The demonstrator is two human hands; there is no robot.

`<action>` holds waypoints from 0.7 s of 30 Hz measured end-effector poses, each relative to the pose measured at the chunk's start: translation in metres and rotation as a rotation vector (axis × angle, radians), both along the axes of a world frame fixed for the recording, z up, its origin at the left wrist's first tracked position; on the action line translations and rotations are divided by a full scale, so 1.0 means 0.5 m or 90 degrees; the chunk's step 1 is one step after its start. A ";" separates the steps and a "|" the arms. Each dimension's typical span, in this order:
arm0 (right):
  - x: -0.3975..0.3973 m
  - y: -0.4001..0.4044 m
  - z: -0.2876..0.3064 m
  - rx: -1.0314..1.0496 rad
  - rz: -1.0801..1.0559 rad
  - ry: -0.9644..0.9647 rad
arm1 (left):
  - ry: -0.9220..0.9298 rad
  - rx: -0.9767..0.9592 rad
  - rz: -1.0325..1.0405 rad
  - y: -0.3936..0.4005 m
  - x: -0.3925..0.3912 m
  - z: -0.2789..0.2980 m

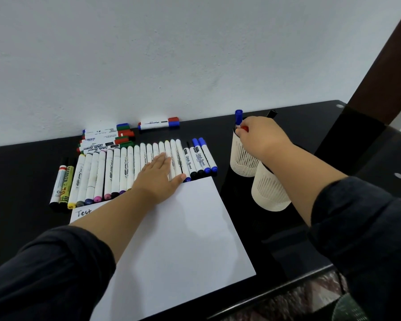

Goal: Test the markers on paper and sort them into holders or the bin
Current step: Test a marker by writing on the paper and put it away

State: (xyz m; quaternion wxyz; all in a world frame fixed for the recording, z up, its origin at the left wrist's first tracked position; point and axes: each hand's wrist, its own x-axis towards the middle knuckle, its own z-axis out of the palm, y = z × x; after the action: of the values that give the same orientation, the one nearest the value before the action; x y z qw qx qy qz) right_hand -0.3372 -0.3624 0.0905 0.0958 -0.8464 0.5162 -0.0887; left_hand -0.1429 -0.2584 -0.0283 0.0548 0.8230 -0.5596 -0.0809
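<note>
Above the far holder [242,156], the right hand [259,137] is pinching a blue-capped marker [238,118] upright in curled fingers; the left hand [159,176] is lying flat, fingers straight, across the marker row [125,167].

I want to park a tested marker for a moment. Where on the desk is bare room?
Bare desk lies left of the marker row, and behind the two holders toward the far right corner. The paper is mostly blank. It is crowded between wall and paper.
</note>
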 end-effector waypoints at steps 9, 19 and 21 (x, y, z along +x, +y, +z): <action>-0.011 -0.005 0.011 -0.095 0.045 -0.031 | 0.062 0.028 -0.003 -0.002 0.013 0.033; 0.023 0.003 0.038 -0.272 0.200 0.135 | 0.041 0.036 0.019 0.029 0.068 0.065; 0.047 0.000 0.037 -0.290 0.221 0.154 | 0.037 0.036 0.026 0.035 0.087 0.064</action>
State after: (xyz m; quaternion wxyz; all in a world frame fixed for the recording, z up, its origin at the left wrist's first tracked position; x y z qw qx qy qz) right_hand -0.3139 -0.3622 0.1089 -0.1445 -0.9261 0.3384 -0.0834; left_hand -0.0995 -0.2407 0.0037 0.0492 0.8327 -0.5383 -0.1197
